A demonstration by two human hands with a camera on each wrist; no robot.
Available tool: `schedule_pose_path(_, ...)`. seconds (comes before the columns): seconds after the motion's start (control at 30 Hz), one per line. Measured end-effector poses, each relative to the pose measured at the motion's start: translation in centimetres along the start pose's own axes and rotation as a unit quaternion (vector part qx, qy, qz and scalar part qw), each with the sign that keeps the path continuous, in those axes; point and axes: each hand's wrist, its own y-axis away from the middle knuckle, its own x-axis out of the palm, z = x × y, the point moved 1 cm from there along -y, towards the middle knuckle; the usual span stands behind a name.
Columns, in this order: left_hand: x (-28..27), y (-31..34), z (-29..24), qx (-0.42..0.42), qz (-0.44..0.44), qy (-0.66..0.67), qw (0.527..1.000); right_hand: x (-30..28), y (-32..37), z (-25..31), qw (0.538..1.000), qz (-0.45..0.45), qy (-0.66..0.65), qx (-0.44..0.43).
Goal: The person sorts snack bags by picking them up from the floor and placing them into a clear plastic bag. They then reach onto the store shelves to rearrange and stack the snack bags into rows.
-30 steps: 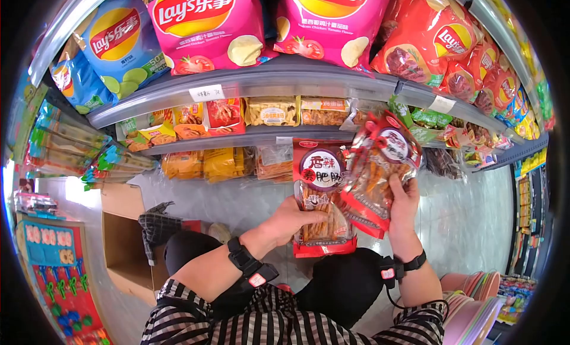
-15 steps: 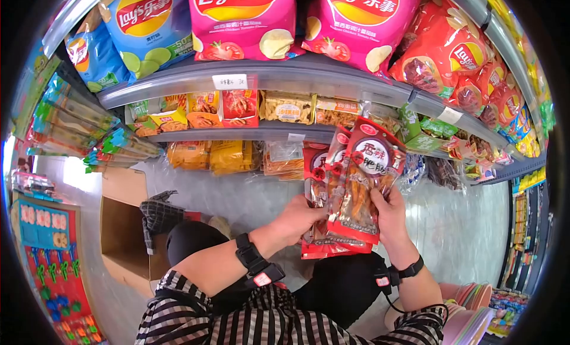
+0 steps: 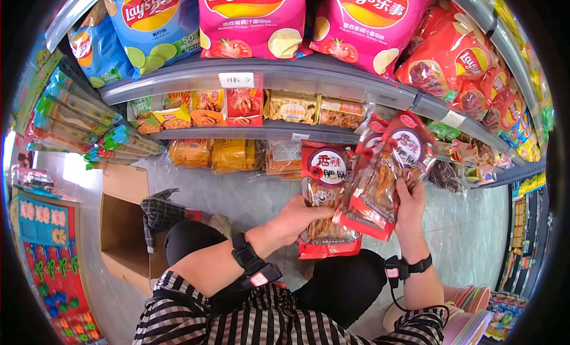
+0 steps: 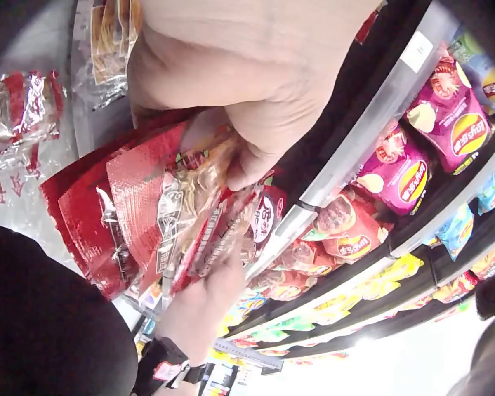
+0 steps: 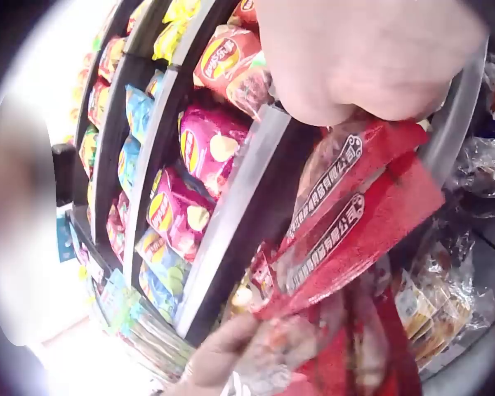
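Observation:
My left hand [image 3: 298,217] grips red snack packets [image 3: 328,194] by their left side, thumb across the front; a round white label with dark lettering faces up. My right hand [image 3: 411,210] pinches two overlapping red packets [image 3: 380,185], tilted and partly over the left-hand ones. In the left wrist view, the left hand [image 4: 239,66] holds several layered red packets [image 4: 140,214], with the right hand [image 4: 206,301] just beyond. The right wrist view has the right hand [image 5: 363,58] on two red packet ends [image 5: 355,223], and the left hand's fingers [image 5: 219,351] below.
Chip bags [image 3: 252,24] fill the upper shelf [image 3: 297,75]; boxed snacks [image 3: 243,105] stand on the one below. An open cardboard box [image 3: 124,226] is on the floor at left, a dark checked cloth [image 3: 159,214] at its edge. Stacked pastel tubs [image 3: 466,321] stand lower right.
The right hand's packets have moved right and partly off the left-hand packets, which show more of their front than half a second ago. Both hands keep their hold.

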Motion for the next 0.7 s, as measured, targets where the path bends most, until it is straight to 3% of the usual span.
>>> schedule_pose_path(0.03, -0.1, -0.1, 0.0, 0.006, -0.007, 0.002, 1.000, 0.7, 0.6, 1.1, 1.000, 0.000, 0.000, -0.001)
schedule_pose_path(0.1, -0.1, -0.2, -0.1, 0.013, -0.013, 0.004, 1.000, 2.6, 1.9, 3.1, 0.989, 0.015, -0.094, 0.115)
schedule_pose_path(0.13, -0.1, -0.2, -0.1, 0.012, -0.026, 0.013, 1.000, 1.0, 1.9, 2.2, 0.983, 0.094, -0.072, 0.139)
schedule_pose_path(0.23, -0.1, -0.1, 0.0, 0.007, -0.049, 0.029, 0.998, 1.9, 3.3, 2.4, 0.975, 0.166, 0.001, 0.151)
schedule_pose_path(0.27, -0.1, -0.1, 0.1, -0.013, -0.052, 0.028, 0.998, 3.4, 3.9, 3.0, 0.981, 0.171, -0.023, 0.092)
schedule_pose_path(0.3, -0.1, -0.2, 0.2, -0.034, -0.055, 0.027, 0.998, 3.3, 3.6, 2.5, 0.981, 0.168, -0.024, 0.092)
schedule_pose_path(0.37, -0.2, -0.5, 0.6, -0.021, -0.060, 0.047, 0.997, 3.3, 2.8, 1.1, 0.986, 0.158, 0.044, 0.037)
schedule_pose_path(0.43, -0.5, -0.6, 0.6, -0.041, -0.040, 0.154, 0.986, 3.4, 2.6, 1.5, 0.985, 0.163, 0.038, 0.033)
schedule_pose_path(0.57, 0.0, -0.1, 0.2, -0.016, 0.005, 0.161, 0.987, 3.5, 2.8, 1.4, 0.989, 0.144, 0.035, 0.020)
schedule_pose_path(0.7, 0.1, -0.3, 0.4, 0.038, 0.000, 0.022, 0.999, 3.1, 2.8, 0.4, 0.988, 0.127, 0.086, -0.005)
